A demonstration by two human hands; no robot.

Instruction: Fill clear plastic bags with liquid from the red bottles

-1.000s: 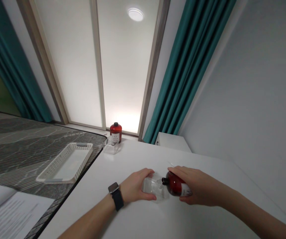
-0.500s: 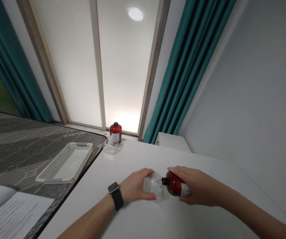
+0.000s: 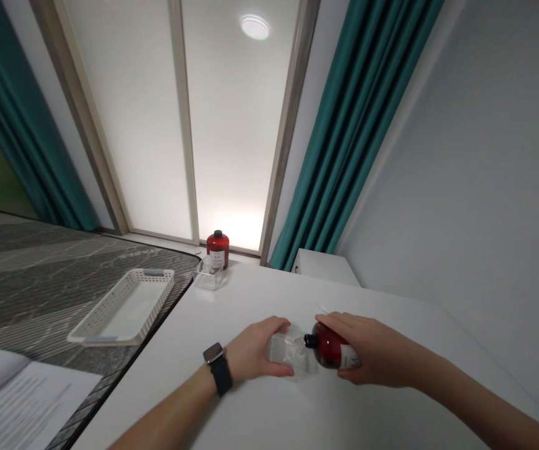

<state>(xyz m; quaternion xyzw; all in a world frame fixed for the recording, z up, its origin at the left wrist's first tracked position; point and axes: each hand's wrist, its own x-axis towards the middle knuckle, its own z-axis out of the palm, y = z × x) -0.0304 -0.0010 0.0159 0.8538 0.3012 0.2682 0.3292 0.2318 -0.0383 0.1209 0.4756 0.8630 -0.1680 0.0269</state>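
My right hand [image 3: 363, 350] is wrapped round a dark red bottle [image 3: 329, 345] with a white label. The bottle lies tilted on its side, its black neck pointing left over a clear plastic container [image 3: 292, 353]. My left hand [image 3: 260, 350], with a black watch [image 3: 218, 367] at the wrist, grips that container from the left, thumb on the near side and fingers on the far side. Whether liquid is flowing from the bottle is too small to tell.
On the white table [image 3: 250, 412], a second red bottle [image 3: 217, 249] stands at the far edge behind a clear box [image 3: 208, 278]. To the left lie a white perforated basket [image 3: 150, 339] and an open book [image 3: 39, 400]. A white cabinet [image 3: 328, 269] stands beyond the table.
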